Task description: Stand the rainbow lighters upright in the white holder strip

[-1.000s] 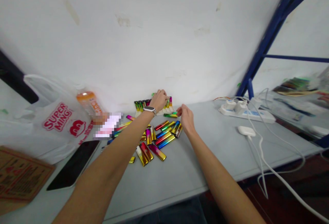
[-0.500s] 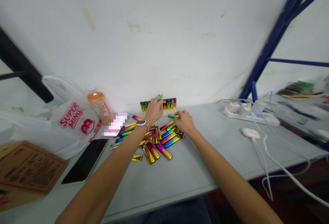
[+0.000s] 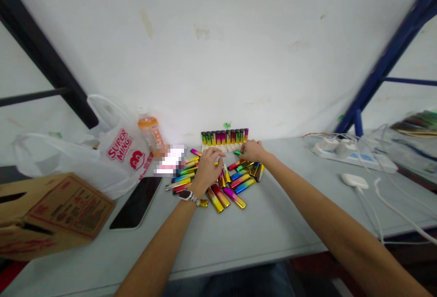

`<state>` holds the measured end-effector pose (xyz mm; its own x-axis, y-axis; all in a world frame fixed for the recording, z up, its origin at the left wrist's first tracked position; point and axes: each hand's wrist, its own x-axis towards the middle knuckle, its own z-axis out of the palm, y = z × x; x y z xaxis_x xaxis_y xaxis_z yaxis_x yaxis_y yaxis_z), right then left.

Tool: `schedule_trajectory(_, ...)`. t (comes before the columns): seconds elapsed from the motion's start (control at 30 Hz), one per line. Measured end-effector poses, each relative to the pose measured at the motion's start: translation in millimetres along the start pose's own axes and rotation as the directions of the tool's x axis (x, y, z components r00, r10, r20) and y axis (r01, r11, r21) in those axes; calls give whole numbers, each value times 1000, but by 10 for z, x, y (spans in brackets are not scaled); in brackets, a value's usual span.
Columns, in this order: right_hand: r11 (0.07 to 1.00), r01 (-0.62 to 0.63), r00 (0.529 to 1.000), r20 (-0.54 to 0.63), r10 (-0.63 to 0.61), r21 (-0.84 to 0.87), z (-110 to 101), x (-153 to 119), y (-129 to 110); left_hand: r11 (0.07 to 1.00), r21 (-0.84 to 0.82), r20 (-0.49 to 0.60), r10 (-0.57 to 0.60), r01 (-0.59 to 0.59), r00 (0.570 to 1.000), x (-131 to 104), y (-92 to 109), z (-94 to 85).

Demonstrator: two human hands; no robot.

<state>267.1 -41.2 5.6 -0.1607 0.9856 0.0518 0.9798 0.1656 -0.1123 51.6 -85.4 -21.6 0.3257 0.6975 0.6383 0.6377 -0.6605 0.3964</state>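
Against the wall stands a row of upright lighters (image 3: 223,137) in shiny green, purple and gold, with whitish pieces at its foot. My left hand (image 3: 208,167), wearing a watch, hovers over a loose pile of shiny lighters (image 3: 241,181), fingers bent but apart. I see nothing held in it. My right hand (image 3: 252,151) is closed by the row's right end, pinching a green lighter (image 3: 238,153) that my fingers partly cover. Red, blue, purple and gold lighters lie around and below both hands; some are hidden under the left one.
To the left are a phone (image 3: 136,203), a cardboard box (image 3: 68,210), a white plastic bag (image 3: 119,160), an orange drink bottle (image 3: 149,128) and a blurred-out bright item (image 3: 170,160). On the right lie a power strip (image 3: 355,155), a white adapter (image 3: 355,180) and cables.
My left hand has come away from the standing row, back over the loose pile. My right hand, still with the green lighter, is closer to the row. The view has shifted.
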Motion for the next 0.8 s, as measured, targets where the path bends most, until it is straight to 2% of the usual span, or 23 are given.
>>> schedule_trajectory(0.17,993,109,989,-106,-104,38,97,-67,-6,998,-55,-10,-14,14,1000,-63,32,-108)
schedule_trajectory(0.23,980,162,966,-221,-133,119,123,-117,-57,996,-86,-31,-27,24,999,-81,32,-154)
schedule_trajectory(0.3,923,235,925,-361,-117,303,132,-175,-154,993,-110,-52,-52,46,997,-91,22,-192)
schedule_trajectory(0.37,769,322,889,-456,-45,552,132,-240,-297,990,-116,-72,-85,76,994,-97,2,-218)
schedule_trajectory(0.47,424,380,886,-455,86,822,146,-352,-560,988,-101,-88,-125,116,988,-110,-34,-233)
schedule_trajectory(0.57,53,306,939,-311,145,950,190,-474,-795,985,-101,-73,-148,141,986,-125,-50,-228)
schedule_trajectory(0.63,-120,220,970,-203,135,968,218,-555,-895,984,-108,-54,-147,141,988,-132,-41,-220)
schedule_trajectory(0.7,-188,147,985,-126,120,971,232,-630,-942,985,-113,-43,-135,129,990,-133,-20,-208)
schedule_trajectory(0.8,-163,109,988,-89,126,981,240,-701,-944,987,-107,-58,-124,117,991,-102,11,-173)
